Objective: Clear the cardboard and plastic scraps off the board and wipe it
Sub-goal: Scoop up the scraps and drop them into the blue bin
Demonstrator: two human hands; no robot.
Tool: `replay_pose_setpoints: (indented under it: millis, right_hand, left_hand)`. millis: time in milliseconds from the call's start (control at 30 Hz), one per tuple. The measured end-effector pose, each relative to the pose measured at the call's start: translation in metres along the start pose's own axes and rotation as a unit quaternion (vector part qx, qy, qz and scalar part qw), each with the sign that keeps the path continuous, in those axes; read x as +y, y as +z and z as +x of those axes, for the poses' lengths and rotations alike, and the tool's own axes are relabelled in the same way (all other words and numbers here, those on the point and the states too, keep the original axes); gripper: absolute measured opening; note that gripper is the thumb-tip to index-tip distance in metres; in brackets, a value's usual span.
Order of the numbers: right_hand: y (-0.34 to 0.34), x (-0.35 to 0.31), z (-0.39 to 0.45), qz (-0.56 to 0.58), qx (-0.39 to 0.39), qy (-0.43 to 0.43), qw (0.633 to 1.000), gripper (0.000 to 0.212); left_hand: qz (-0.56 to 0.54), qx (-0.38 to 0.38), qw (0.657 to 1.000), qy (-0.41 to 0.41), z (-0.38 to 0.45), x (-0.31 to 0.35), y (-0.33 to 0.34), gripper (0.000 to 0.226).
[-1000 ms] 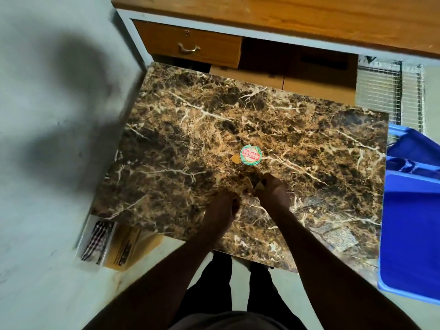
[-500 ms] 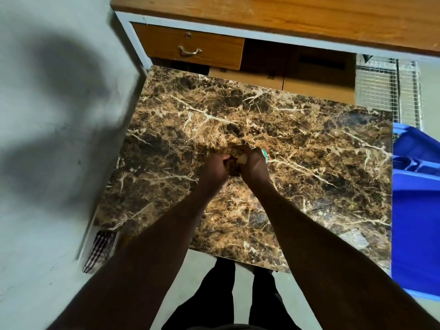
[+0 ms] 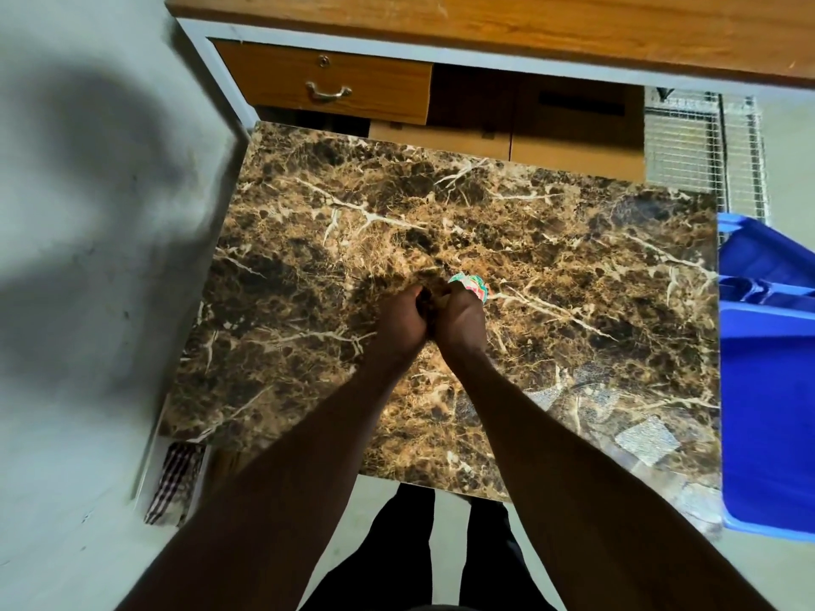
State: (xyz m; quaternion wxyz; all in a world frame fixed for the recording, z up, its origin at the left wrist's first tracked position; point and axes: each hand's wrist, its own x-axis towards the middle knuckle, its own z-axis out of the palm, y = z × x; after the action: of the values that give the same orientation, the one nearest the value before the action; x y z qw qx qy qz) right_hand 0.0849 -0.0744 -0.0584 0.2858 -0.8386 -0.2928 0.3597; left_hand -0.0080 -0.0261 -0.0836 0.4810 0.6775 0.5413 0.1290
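wooden desk (image 3: 529,28) with drawer (image 3: 324,83); blue bin (image 3: 776,390) right; perhaps checked cloth (image 3: 176,482) lower left.

Brown marble-look board (image 3: 551,275) lies flat; red/green round scrap (image 3: 471,286) near board's mid, part-lifted, pinched by right hand (image 3: 458,321).

1. Both forearms are showing bare from elbow to wrist, with no sleeve reaching into view.
2. The left hand (image 3: 403,321) and the right hand (image 3: 461,321) are wearing no gloves.
3. The person is wearing black trousers (image 3: 408,544) on both legs, visible at the bottom.
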Motion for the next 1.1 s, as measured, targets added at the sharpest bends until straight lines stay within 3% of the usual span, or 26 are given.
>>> replay_pose_setpoints:
  millis: [167, 367, 433, 567, 733, 867, 967, 1100]
  right_hand:
    - [-0.009, -0.005, 0.009, 0.031, -0.006, 0.061, 0.998, 0.015]
    - [-0.017, 0.01, 0.002, 0.096, -0.013, 0.047, 0.994, 0.007]
    - [-0.029, 0.018, -0.003, 0.137, 0.0, 0.052, 0.989, 0.002]
    - [-0.049, 0.046, -0.01, 0.179, 0.025, 0.086, 0.98, 0.011]
    - [-0.076, 0.066, -0.026, 0.331, -0.065, 0.145, 0.93, 0.036]
    - [-0.101, 0.086, -0.035, 0.278, -0.066, 0.083, 0.955, 0.026]
    - [-0.125, 0.106, -0.037, 0.276, -0.056, 0.089, 0.955, 0.026]
    - [-0.17, 0.138, -0.048, 0.382, -0.024, 0.149, 0.912, 0.015]
  left_hand:
    - [-0.019, -0.014, 1.0, -0.005, -0.004, 0.009, 0.006, 0.017]
    - [-0.074, -0.005, 0.997, -0.029, -0.014, 0.013, 0.006, 0.015]
    - [-0.046, 0.022, 0.998, -0.028, -0.019, 0.016, 0.009, 0.025]
    - [-0.018, 0.088, 0.996, -0.001, -0.032, 0.033, 0.026, 0.021]
    - [-0.062, -0.071, 0.994, -0.048, -0.046, 0.05, 0.06, 0.035]
    - [-0.073, -0.05, 0.995, -0.049, -0.056, 0.07, 0.082, 0.049]
    - [-0.061, -0.052, 0.996, -0.037, -0.066, 0.089, 0.102, 0.037]
    - [-0.057, -0.132, 0.988, -0.059, -0.077, 0.111, 0.136, 0.023]
